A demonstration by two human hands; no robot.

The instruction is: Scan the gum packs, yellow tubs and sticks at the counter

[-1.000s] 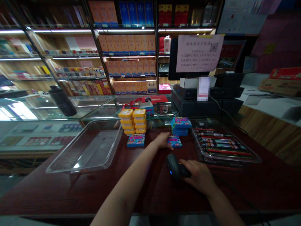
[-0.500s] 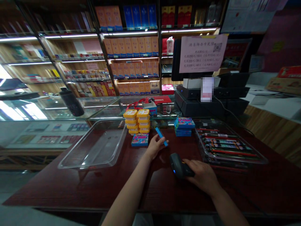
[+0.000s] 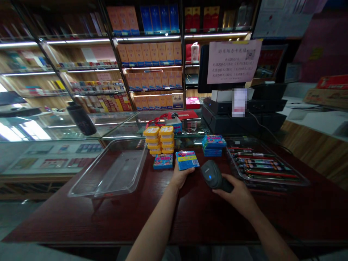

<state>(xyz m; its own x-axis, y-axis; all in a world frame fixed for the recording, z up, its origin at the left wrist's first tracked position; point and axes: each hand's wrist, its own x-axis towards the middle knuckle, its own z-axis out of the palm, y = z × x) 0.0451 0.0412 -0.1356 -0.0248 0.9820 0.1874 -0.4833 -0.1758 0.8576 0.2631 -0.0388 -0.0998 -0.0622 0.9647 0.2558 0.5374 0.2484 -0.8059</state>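
Note:
My left hand (image 3: 181,176) grips a flat blue box (image 3: 187,160) by its lower edge, its face with a yellow band and a barcode turned up towards me. In my right hand (image 3: 236,192) is a black barcode scanner (image 3: 213,175) with a small blue light, its head close to the box's right side. Left of the held box, a similar blue box (image 3: 163,161) lies on the table before two stacks of yellow-lidded tubs (image 3: 160,139). A stack of blue boxes (image 3: 214,145) stands behind the scanner.
On the left of the dark red table (image 3: 108,221) sits a clear plastic tray (image 3: 81,185). Another clear tray (image 3: 301,179) on the right holds several long, thin packs. Behind are a glass counter, a black bottle (image 3: 81,119) and a monitor with a pink paper sign (image 3: 233,61).
My left hand has turned the blue box from edge-on to show its barcode face. My right hand has raised the scanner and tilted its head upward, slightly to the right.

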